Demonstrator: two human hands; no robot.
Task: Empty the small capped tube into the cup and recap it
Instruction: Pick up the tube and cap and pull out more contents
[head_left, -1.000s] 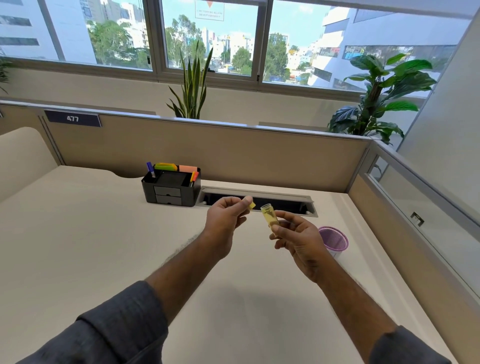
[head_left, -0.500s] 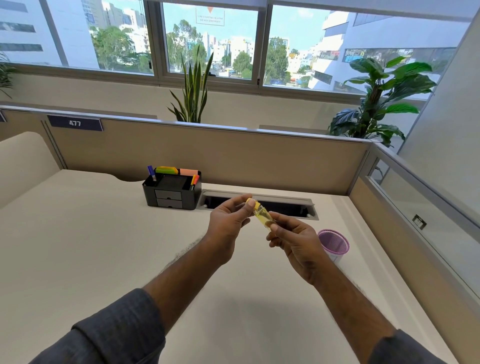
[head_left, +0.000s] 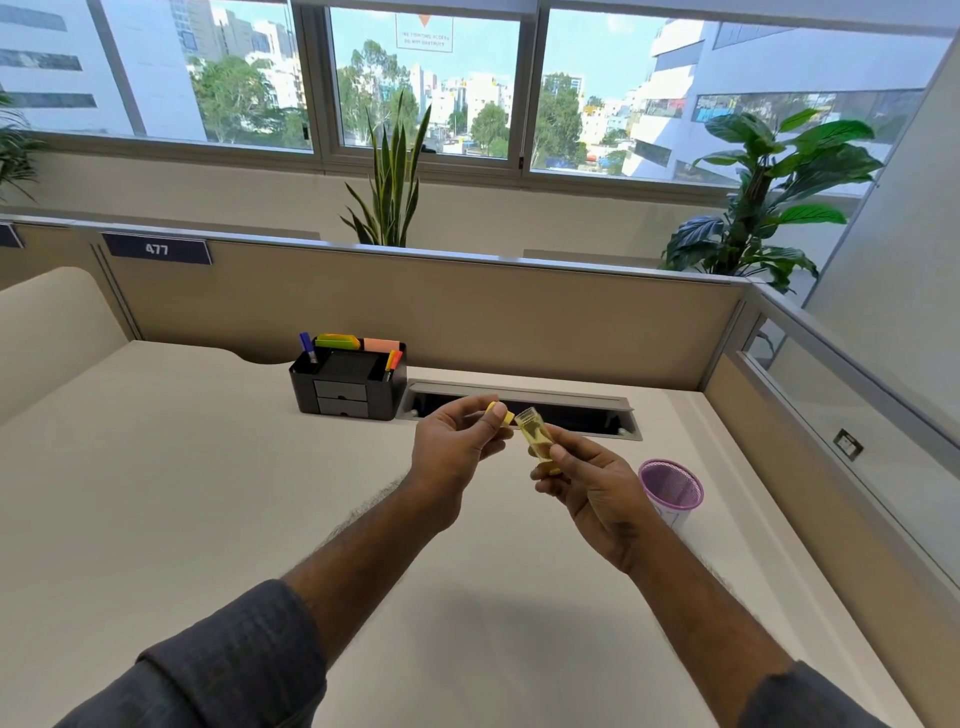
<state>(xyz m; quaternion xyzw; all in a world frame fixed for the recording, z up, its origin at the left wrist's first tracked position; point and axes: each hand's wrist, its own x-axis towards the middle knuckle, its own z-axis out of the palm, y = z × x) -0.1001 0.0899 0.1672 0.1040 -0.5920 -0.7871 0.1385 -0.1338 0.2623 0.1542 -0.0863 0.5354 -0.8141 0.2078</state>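
Note:
My right hand (head_left: 589, 486) pinches a small clear tube (head_left: 535, 435) with yellowish contents, held above the desk and tilted with its open mouth up and to the left. Just left of that mouth, my left hand (head_left: 457, 447) holds the yellow cap (head_left: 500, 413) between thumb and fingertips, a small gap away from the tube. The purple-rimmed cup (head_left: 671, 488) stands on the desk to the right of my right hand, partly hidden by my wrist.
A black desk organiser (head_left: 347, 384) with pens and sticky notes stands behind my left hand. A grey cable slot (head_left: 519, 410) runs along the back of the desk (head_left: 156, 493). Partition walls close off the back and right side.
One second ago the cap was off; half a second ago it sat against the tube's mouth. Now cap and tube are apart again, a short gap between them.

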